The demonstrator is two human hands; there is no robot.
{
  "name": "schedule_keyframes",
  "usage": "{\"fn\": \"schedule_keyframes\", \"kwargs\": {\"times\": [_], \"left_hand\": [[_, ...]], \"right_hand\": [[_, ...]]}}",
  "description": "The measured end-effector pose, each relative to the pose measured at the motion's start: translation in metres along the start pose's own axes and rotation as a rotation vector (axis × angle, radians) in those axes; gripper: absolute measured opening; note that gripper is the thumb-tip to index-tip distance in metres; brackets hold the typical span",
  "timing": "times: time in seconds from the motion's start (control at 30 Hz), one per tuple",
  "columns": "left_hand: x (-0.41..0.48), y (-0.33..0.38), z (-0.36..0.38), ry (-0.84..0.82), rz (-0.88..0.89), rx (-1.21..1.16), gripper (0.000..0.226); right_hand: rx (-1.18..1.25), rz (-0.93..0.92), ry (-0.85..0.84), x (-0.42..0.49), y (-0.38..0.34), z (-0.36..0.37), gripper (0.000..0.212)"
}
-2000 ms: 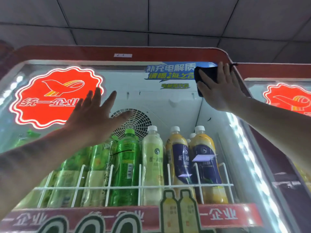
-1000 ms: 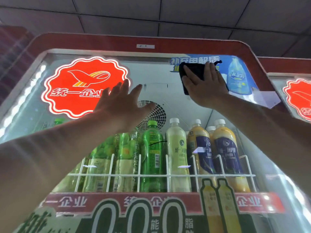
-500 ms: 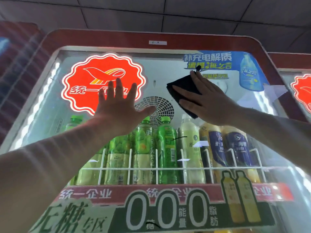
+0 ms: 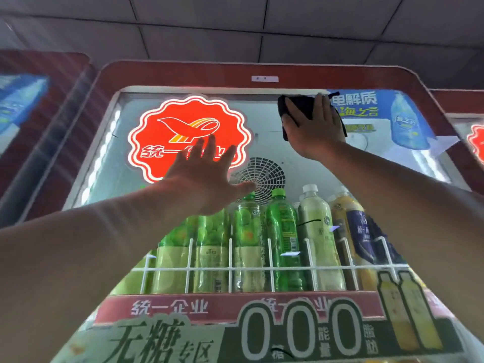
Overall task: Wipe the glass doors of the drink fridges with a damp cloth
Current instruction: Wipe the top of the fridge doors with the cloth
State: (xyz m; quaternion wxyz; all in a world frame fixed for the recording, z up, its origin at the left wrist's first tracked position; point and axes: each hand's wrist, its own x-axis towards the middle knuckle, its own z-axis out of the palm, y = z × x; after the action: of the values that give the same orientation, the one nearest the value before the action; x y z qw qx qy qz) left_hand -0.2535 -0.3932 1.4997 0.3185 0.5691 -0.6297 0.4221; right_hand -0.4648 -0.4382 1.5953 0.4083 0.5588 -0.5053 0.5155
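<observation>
The glass door (image 4: 264, 127) of a red-framed drink fridge fills the view. My right hand (image 4: 313, 127) presses a black cloth (image 4: 301, 106) flat against the glass near the door's top edge, beside a blue drink sticker (image 4: 379, 111). Its fingers lie straight over the cloth. My left hand (image 4: 207, 176) rests flat on the glass with fingers spread, over the lower edge of a round red logo (image 4: 188, 127).
Behind the glass stand green, pale and yellow bottles (image 4: 280, 242) in a white wire rack, with a round fan grille (image 4: 264, 176) above them. Neighbouring fridges (image 4: 39, 121) flank this one on both sides. Green lettering covers the lower glass (image 4: 288, 334).
My right hand has slid the cloth leftwards along the top of the glass, dipped down, then gone back up to the top edge. My left hand stayed flat on the glass.
</observation>
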Motion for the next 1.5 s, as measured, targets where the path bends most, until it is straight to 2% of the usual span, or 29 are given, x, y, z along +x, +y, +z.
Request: {"fn": "schedule_keyframes", "kwargs": {"times": [0.17, 0.3, 0.53, 0.73, 0.83, 0.87, 0.93, 1.0, 1.23, 1.33, 1.5], "left_hand": [[-0.01, -0.04, -0.003, 0.061, -0.086, -0.02, 0.104], [-0.015, -0.062, 0.0, -0.041, -0.105, -0.042, 0.12], [-0.014, -0.066, 0.007, -0.028, -0.073, -0.068, 0.121], [-0.013, -0.07, 0.009, -0.03, -0.069, -0.056, 0.12], [-0.015, -0.071, 0.012, -0.02, -0.068, -0.057, 0.12], [-0.015, -0.072, 0.012, -0.015, -0.066, -0.058, 0.119], [-0.015, -0.072, 0.015, -0.006, -0.063, -0.054, 0.117], [-0.015, -0.071, 0.018, 0.011, -0.059, -0.047, 0.115], [-0.016, -0.071, 0.021, 0.041, -0.066, -0.021, 0.112], [-0.017, -0.071, 0.02, 0.049, -0.068, -0.027, 0.113], [-0.031, -0.087, 0.023, 0.159, -0.069, -0.054, 0.106]], "right_hand": [[-0.042, -0.161, 0.005, -0.033, -0.038, 0.011, 0.054], [-0.062, -0.387, 0.007, -0.071, -0.065, 0.021, 0.054], [-0.085, -0.527, -0.052, -0.062, -0.044, 0.014, 0.058], [-0.041, -0.323, -0.002, -0.006, -0.032, 0.007, 0.059], [-0.079, -0.231, -0.028, 0.022, -0.03, 0.005, 0.09], [-0.096, -0.202, -0.032, 0.027, -0.033, 0.004, 0.087], [-0.049, -0.1, 0.018, 0.033, -0.042, 0.006, 0.06], [-0.014, -0.05, 0.055, 0.032, -0.051, 0.006, 0.054], [-0.057, -0.085, 0.053, 0.034, -0.067, 0.009, 0.058], [-0.114, -0.2, 0.054, 0.024, -0.084, 0.015, 0.062], [-0.012, -0.353, 0.056, -0.019, -0.142, 0.027, 0.057]]}}
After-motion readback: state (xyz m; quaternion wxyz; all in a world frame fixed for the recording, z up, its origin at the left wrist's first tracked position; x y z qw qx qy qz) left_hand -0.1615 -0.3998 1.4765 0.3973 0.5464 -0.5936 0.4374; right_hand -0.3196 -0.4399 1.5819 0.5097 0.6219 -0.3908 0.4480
